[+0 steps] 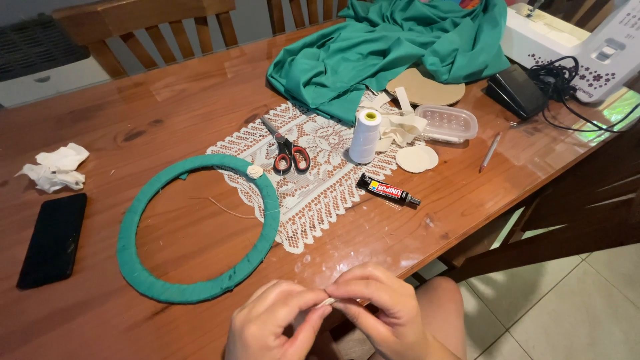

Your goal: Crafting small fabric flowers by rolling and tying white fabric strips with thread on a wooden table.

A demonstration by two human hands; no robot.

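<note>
At far left of the frame a black phone [52, 240] lay on the wooden table [167, 113], then a green fabric-wrapped ring [198, 228]. At bottom centre, the left hand [270, 323] and right hand [383, 307] together pinched a small cream strip [329, 302] between fingertips. Upper right lay green cloth [387, 47].

Black glue tube [387, 190] with colourful label lies beside the lace mat [313, 180].

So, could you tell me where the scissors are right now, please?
In the head view, the scissors lie on the lace runner mid-table, between the green ring and the thread spool.
</note>
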